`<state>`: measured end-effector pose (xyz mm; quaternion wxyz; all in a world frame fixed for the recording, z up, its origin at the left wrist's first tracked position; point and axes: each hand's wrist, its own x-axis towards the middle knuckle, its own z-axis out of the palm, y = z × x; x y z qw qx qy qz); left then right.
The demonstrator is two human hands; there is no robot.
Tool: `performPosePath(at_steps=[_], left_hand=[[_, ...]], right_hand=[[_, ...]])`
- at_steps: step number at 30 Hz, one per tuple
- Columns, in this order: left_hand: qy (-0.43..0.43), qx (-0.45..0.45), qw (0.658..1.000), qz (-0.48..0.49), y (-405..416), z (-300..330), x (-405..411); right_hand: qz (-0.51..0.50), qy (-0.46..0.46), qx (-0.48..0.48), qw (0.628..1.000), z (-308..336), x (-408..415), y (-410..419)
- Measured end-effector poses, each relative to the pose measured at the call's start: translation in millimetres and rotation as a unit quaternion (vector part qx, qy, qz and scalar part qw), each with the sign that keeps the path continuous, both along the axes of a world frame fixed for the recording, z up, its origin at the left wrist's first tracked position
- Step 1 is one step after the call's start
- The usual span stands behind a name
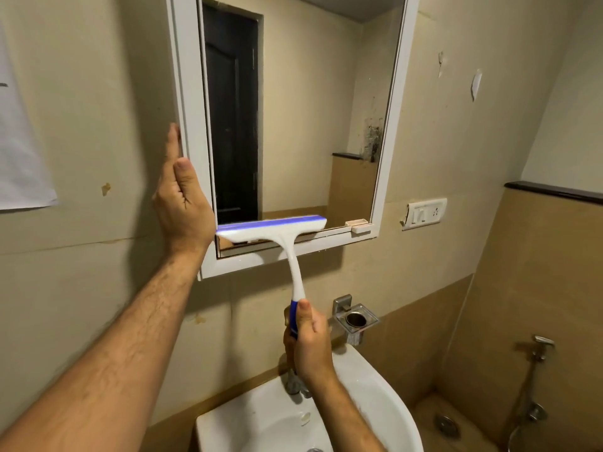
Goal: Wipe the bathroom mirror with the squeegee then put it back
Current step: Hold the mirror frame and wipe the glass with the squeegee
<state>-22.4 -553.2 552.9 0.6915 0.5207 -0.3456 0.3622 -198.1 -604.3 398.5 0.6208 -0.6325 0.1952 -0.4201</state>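
Observation:
A white-framed mirror [303, 109] hangs on the beige wall, reflecting a dark door. The squeegee [277, 234] is white with a blue blade and a blue grip; its blade lies across the mirror's lower left, near the bottom frame. My right hand [308, 340] grips the blue end of the handle below the mirror. My left hand [181, 197] rests flat with straight fingers against the left side of the mirror frame. Dark smudges mark the glass near its right edge.
A white basin [375, 399] with a metal tap [293, 383] sits below my right hand. A steel holder [355, 321] is fixed to the wall beside it. A switch plate [424, 213] is right of the mirror, and a spray hose [535, 363] hangs at far right.

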Motion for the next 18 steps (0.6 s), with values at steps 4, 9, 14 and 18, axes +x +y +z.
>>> performPosePath(at_steps=[4,9,14,18], left_hand=[[-0.004,-0.002,1.000,0.002,-2,-2,5],[-0.003,0.007,1.000,0.007,-1,-2,2],[-0.005,0.018,1.000,-0.019,2,0,-4],[0.014,0.034,0.999,-0.014,2,-1,-2]], right_hand=[[0.005,0.023,-0.002,1.000,-1,-12,-3],[-0.022,0.024,-0.036,0.999,50,-13,-23],[-0.041,0.025,-0.038,0.998,23,-10,-23],[-0.052,0.046,-0.044,0.997,2,-19,-25]])
